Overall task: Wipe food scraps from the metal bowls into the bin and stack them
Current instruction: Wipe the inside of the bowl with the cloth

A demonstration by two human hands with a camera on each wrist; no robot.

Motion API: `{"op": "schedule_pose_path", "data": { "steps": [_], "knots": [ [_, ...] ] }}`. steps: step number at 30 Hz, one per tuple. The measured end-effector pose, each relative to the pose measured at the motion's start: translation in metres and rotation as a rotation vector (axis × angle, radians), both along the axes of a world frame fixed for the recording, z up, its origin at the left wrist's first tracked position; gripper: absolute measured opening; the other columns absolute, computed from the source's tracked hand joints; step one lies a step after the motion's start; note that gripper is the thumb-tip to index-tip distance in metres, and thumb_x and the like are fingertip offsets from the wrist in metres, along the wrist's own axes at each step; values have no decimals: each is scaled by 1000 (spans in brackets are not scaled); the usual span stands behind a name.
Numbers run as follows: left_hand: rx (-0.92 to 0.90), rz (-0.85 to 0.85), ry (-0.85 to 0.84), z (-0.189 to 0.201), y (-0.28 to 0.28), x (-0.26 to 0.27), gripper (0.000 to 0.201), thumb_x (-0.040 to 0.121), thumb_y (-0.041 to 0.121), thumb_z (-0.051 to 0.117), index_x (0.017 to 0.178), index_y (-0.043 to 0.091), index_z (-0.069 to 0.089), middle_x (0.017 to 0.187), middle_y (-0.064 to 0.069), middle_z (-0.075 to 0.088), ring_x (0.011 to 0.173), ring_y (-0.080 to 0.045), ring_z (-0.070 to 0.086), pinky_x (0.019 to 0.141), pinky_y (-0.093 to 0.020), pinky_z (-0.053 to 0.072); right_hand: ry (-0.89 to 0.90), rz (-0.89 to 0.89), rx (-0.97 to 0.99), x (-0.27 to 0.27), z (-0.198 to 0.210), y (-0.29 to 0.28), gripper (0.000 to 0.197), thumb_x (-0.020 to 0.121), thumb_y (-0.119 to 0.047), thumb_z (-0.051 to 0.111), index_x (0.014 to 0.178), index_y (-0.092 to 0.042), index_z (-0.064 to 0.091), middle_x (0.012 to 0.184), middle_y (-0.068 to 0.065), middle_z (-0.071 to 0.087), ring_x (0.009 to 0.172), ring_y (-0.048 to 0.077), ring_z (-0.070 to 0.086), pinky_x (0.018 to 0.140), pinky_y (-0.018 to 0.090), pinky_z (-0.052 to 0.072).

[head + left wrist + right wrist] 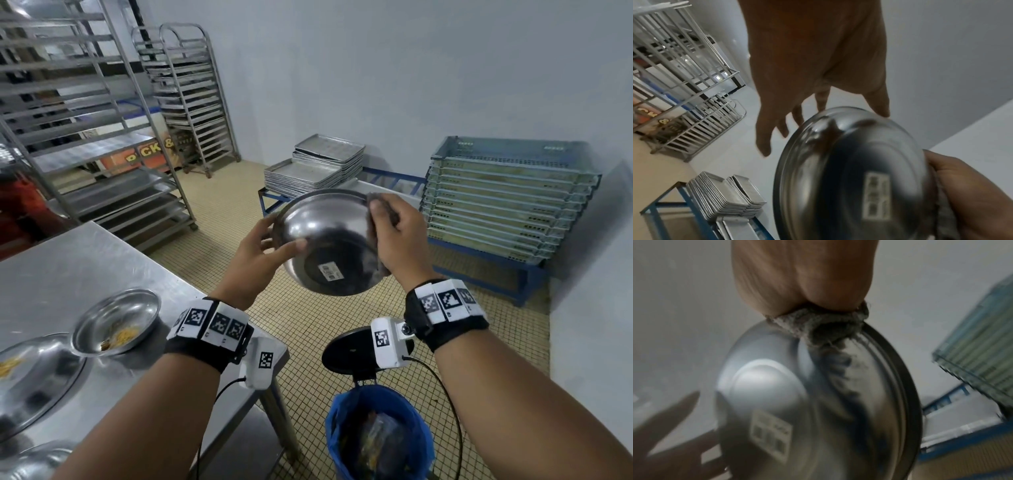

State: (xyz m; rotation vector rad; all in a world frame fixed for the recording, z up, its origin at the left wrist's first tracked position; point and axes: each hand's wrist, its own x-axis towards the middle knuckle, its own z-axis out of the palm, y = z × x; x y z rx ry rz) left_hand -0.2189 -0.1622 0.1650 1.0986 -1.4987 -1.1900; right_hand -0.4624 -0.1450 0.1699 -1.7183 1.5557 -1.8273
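Right hand [394, 233] clamps a grey cloth [818, 324] over the rim of the tilted metal bowl [329, 240] above the bin [376, 435], left hand [260, 253] loosely steadying its far-left edge; thin, stiff, slick steel, likely best gripped by the rim.

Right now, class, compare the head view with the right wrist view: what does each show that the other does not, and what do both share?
Only the head view shows the bin with its blue liner, the steel table and a small bowl with scraps in it. Only the right wrist view shows, close up, the grey cloth bunched against the rim. Both show the held bowl bottom-out with its sticker, the left hand, the right hand and the stacked crates.
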Motion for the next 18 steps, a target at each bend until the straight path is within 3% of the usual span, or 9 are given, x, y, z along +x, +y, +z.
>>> {"op": "schedule_pose_path", "data": {
  "steps": [2, 3, 5, 7, 9, 11, 14, 18],
  "knots": [
    [154, 36, -14, 4, 4, -7, 89, 77, 71, 75, 152, 32, 45, 141, -3, 56, 127, -31, 57, 91, -50, 56, 182, -41, -73, 5, 1, 0, 24, 105, -31, 53, 115, -19, 70, 97, -4, 70, 87, 9, 64, 77, 27, 55],
    [243, 62, 7, 7, 7, -12, 81, 83, 72, 65, 150, 30, 46, 142, -6, 54, 127, -35, 56, 91, -53, 57, 267, -59, -106, 7, -1, -1, 26, 104, -32, 53, 115, -17, 70, 99, -1, 69, 86, 11, 63, 75, 29, 55],
    [408, 88, 113, 13, 13, -22, 57, 96, 71, 53, 127, 24, 58, 124, -9, 63, 116, -42, 63, 93, -59, 59, 421, -62, -145, 14, -7, 3, 31, 104, -34, 50, 115, -15, 71, 99, 1, 67, 85, 13, 60, 71, 30, 53],
    [507, 95, 268, 13, 15, -28, 45, 101, 60, 56, 112, 16, 63, 109, -13, 68, 103, -41, 69, 93, -62, 59, 556, -36, -176, 23, -16, 8, 33, 102, -35, 48, 115, -14, 71, 97, 1, 65, 82, 14, 58, 69, 29, 51],
    [520, 121, 354, 11, 15, -29, 29, 102, 38, 61, 106, 9, 61, 109, -17, 65, 100, -37, 68, 94, -60, 59, 613, 27, -177, 29, -25, 14, 33, 101, -34, 49, 114, -14, 72, 95, 0, 65, 80, 13, 57, 68, 27, 49],
    [481, 166, 391, 6, 13, -23, 14, 101, 19, 57, 107, 6, 59, 114, -20, 62, 96, -34, 69, 87, -52, 63, 581, 165, -126, 33, -29, 19, 32, 101, -34, 50, 113, -15, 72, 98, -1, 68, 83, 10, 59, 72, 25, 48],
    [390, 191, 435, -3, 10, -13, 32, 98, 3, 50, 128, 11, 60, 127, -20, 65, 97, -32, 71, 71, -40, 64, 398, 331, 29, 33, -28, 24, 28, 102, -32, 52, 115, -18, 72, 99, -4, 72, 89, 7, 65, 79, 19, 52],
    [250, 181, 449, -12, 15, -7, 52, 94, -6, 48, 135, 22, 62, 121, -12, 64, 101, -30, 66, 67, -33, 60, 326, 286, 123, 34, -20, 24, 26, 105, -28, 52, 120, -16, 69, 96, -6, 68, 86, -4, 61, 68, 6, 48]
  ]
}}
